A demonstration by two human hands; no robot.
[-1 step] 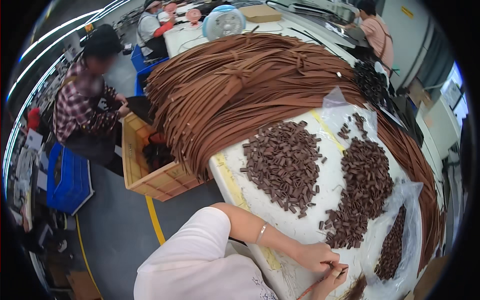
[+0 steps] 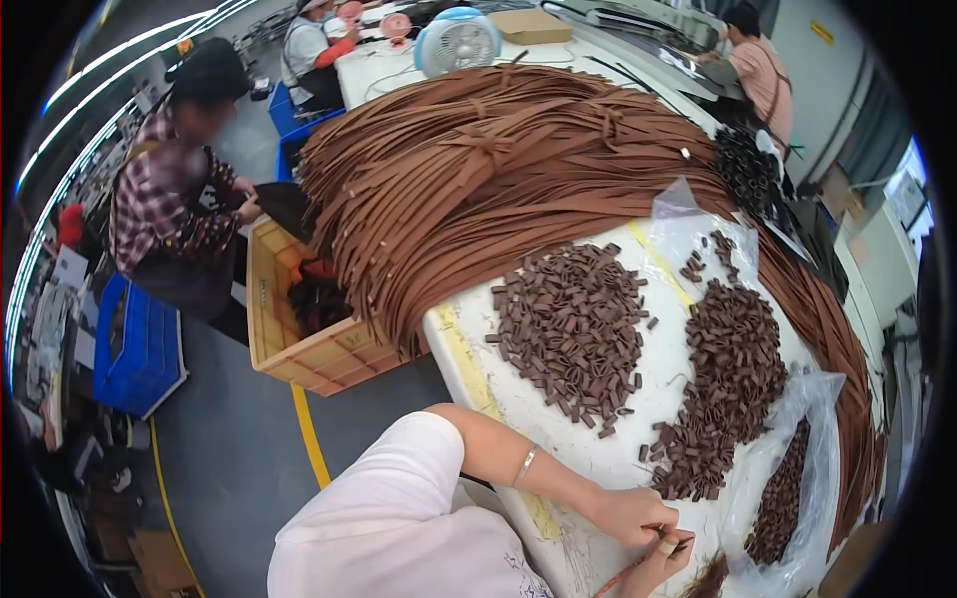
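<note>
My left hand (image 2: pixel 630 513), with a silver bracelet on its wrist, is closed in a pinch over the white table's near edge. Touching it just below is my right hand (image 2: pixel 656 570), also closed, a reddish cord at its wrist. Something small and dark shows between the fingertips, too hidden to name. Beyond the hands lies a heap of small brown leather loops (image 2: pixel 733 364), with a second heap of loops (image 2: pixel 573 329) to its left. More loops (image 2: pixel 780 503) lie in a clear plastic bag (image 2: pixel 825 439) at the right. A tuft of brown strands (image 2: pixel 710 578) is beside my right hand.
Long brown leather strips (image 2: pixel 478 169) in tied bundles cover the far part of the table (image 2: pixel 461 349). A yellow crate (image 2: pixel 329 364) stands at its left side, near a person (image 2: pixel 174 199) in a checked shirt. A blue-and-white fan (image 2: pixel 459 45) sits at the back.
The view has shifted slightly, so the table and its heaps sit a little further right. Both hands keep nearly the same pose, pinched together.
</note>
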